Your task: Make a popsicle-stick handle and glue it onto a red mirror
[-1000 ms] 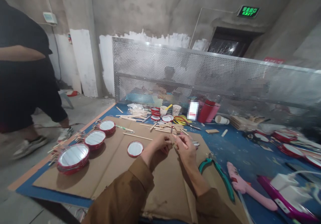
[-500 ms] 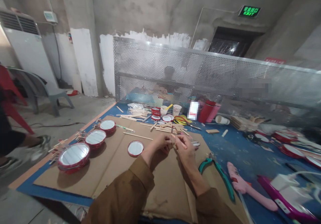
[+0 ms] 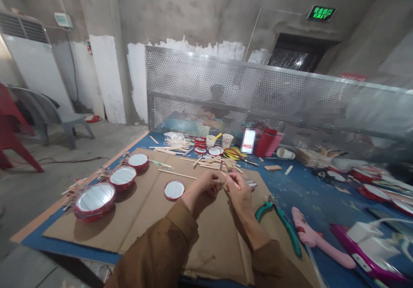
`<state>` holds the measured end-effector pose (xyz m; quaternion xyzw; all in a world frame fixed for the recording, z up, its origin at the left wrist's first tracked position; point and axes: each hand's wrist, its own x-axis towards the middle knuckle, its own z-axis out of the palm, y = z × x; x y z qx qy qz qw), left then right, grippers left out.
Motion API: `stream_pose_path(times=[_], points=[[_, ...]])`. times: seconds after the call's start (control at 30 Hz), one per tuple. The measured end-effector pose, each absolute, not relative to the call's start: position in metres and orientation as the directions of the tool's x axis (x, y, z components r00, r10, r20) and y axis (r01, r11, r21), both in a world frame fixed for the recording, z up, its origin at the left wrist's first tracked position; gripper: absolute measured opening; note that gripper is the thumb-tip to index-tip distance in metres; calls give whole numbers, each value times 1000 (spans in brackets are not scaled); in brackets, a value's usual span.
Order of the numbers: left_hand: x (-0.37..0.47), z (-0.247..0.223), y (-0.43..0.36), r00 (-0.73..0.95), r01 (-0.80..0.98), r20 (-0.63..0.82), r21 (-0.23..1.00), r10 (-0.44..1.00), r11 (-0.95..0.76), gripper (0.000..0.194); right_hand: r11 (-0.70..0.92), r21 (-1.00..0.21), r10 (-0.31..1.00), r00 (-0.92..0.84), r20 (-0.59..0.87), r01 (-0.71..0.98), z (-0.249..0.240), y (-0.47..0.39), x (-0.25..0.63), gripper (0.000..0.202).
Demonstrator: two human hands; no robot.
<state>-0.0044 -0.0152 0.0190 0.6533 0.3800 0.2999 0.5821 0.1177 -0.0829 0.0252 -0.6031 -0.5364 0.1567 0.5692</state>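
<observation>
While the left hand (image 3: pixel 209 185) and right hand (image 3: pixel 238 191) are pinching a small piece (image 3: pixel 223 178), mostly hidden by fingers, three deep red-rimmed round pieces (image 3: pixel 122 177) and one shallow red-rimmed disc (image 3: pixel 174 190) are resting on brown cardboard (image 3: pixel 142 223). One pair of teal-handled pliers (image 3: pixel 289 230) and one pink glue gun (image 3: pixel 319 240) are lying rightward. Behind the blue worktop (image 3: pixel 280 184), perforated metal screening (image 3: pixel 193 77) is standing before a grey wall (image 3: pixel 177 12).

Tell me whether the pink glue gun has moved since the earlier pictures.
No. The pink glue gun shows no visible shift: it lies beside the right edge of the cardboard sheet, as in both earlier pictures.
</observation>
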Motion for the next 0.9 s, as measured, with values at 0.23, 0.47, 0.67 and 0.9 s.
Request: stream_pose_path(times=[0.23, 0.47, 0.67, 0.9], points=[[-5, 21, -14, 540, 189, -107, 982, 835, 4, 20, 243, -854, 824, 367, 433, 461, 28, -84, 117, 47], [-4, 19, -13, 548, 236, -152, 971, 823, 22, 19, 241, -865, 840, 352, 413, 439, 25, -82, 118, 47], [-3, 17, -11, 561, 229, -149, 973, 814, 20, 20, 248, -853, 836, 345, 428, 459, 24, -82, 120, 49], [-3, 15, -13, 553, 188, -134, 982, 822, 34, 24, 256, -851, 836, 337, 433, 459, 23, -81, 120, 50]])
